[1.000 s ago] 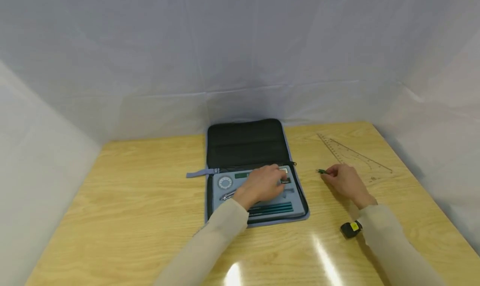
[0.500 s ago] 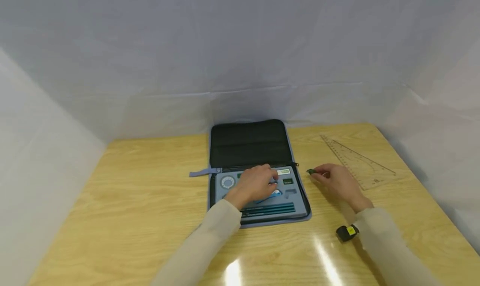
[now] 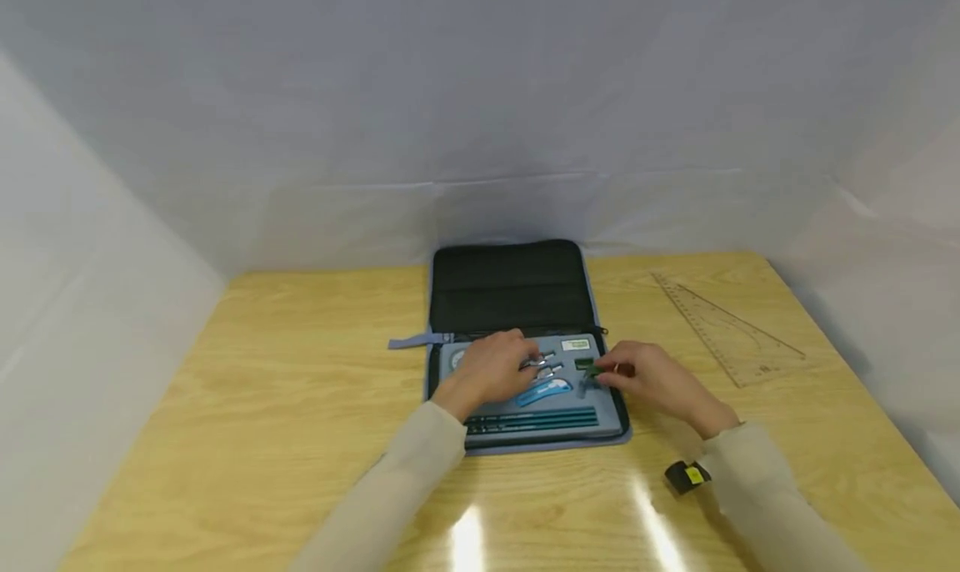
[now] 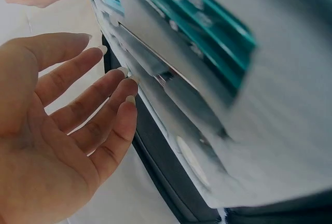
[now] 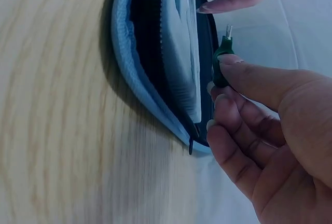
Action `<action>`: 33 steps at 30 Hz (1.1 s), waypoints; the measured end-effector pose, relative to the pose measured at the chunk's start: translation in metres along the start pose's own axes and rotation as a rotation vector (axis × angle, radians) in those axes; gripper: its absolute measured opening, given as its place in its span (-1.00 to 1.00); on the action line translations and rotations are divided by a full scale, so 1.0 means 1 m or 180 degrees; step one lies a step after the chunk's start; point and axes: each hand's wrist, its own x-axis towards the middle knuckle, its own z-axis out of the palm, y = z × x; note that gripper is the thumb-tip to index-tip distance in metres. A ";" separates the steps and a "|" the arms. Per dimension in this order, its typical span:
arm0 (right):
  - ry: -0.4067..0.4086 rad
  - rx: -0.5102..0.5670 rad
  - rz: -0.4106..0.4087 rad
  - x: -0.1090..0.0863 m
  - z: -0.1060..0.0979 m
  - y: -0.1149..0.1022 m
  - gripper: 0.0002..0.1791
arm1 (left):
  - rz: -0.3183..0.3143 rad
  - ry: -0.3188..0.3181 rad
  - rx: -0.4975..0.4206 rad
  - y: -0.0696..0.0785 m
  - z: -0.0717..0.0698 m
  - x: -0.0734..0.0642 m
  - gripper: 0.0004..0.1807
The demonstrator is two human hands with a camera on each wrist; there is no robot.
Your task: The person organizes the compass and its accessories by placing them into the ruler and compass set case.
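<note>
Green in the head view, a small piece (image 3: pixel 592 372) is being pinched in the right grip (image 3: pixel 660 380) by the case (image 3: pixel 513 293). The left wrist view is showing the left grip (image 4: pixel 46 156) loosely spread, empty; only the right wrist view is revealing a metal tip (image 5: pixel 229 31).

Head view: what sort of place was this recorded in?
Probably a screened-off recording booth: plain pale sheeting stands behind and on both sides of a wood-grained table, which bears an open drawing-set case and a clear set square.
</note>
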 end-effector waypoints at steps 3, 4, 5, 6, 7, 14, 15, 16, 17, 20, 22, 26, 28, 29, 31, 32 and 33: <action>-0.0006 0.0003 -0.0120 0.002 0.003 0.000 -0.81 | -0.0039 0.0004 -0.0015 -0.002 -0.004 -0.004 -0.73; -0.0013 -0.0013 -0.0160 0.002 0.003 0.001 -0.82 | -0.0045 0.0011 -0.0022 -0.002 -0.004 -0.005 -0.73; -0.0018 -0.0025 -0.0205 0.002 0.004 0.001 -0.82 | -0.0050 0.0017 -0.0021 -0.002 -0.006 -0.005 -0.73; -0.0031 -0.0039 -0.0248 0.002 0.005 0.001 -0.82 | -0.0048 0.0035 -0.0019 -0.003 -0.006 -0.006 -0.73; -0.0044 -0.0055 -0.0289 0.002 0.005 0.002 -0.82 | -0.0046 0.0050 -0.0011 -0.003 -0.007 -0.006 -0.73; -0.0117 -0.0088 -0.0406 0.001 0.009 0.001 -0.79 | -0.0055 0.0117 0.0050 -0.006 -0.006 -0.008 -0.73; -0.0118 -0.0085 -0.0394 0.001 0.010 0.001 -0.78 | -0.0062 0.0111 0.0040 -0.006 -0.005 -0.009 -0.73; -0.0127 -0.0073 -0.0382 0.002 0.010 0.001 -0.78 | -0.0063 0.0105 0.0029 -0.006 -0.004 -0.009 -0.73; -0.0136 -0.0058 -0.0361 0.002 0.011 0.001 -0.77 | -0.0063 0.0102 0.0017 -0.006 -0.003 -0.010 -0.74; -0.0149 -0.0032 -0.0260 0.001 0.010 0.001 -0.76 | -0.0026 0.0110 -0.0028 -0.003 -0.002 -0.009 -0.75; -0.0130 -0.0043 -0.0178 0.000 0.008 0.002 -0.76 | 0.0045 0.0113 -0.0070 0.001 -0.002 -0.007 -0.76; -0.0010 -0.0069 -0.0060 -0.002 0.003 0.003 -0.81 | 0.0248 0.0032 -0.0076 0.011 -0.001 0.000 -0.77; 0.0048 -0.0045 -0.0054 -0.002 0.002 0.004 -0.84 | 0.0349 -0.0047 -0.0041 0.017 0.000 0.005 -0.78; 0.0062 -0.0025 -0.0050 -0.001 0.001 0.004 -0.85 | 0.0402 -0.0077 -0.0028 0.021 0.001 0.008 -0.79; 0.0055 0.0005 -0.0035 -0.001 0.002 0.004 -0.89 | 0.0480 -0.0124 -0.0002 0.027 0.004 0.014 -0.80; 0.0034 0.0018 -0.0028 0.000 0.002 0.004 -0.90 | 0.0521 -0.0143 -0.0010 0.030 0.006 0.017 -0.82; 0.0009 0.0034 -0.0019 0.000 0.003 0.004 -0.92 | 0.0556 -0.0150 -0.0007 0.033 0.008 0.019 -0.83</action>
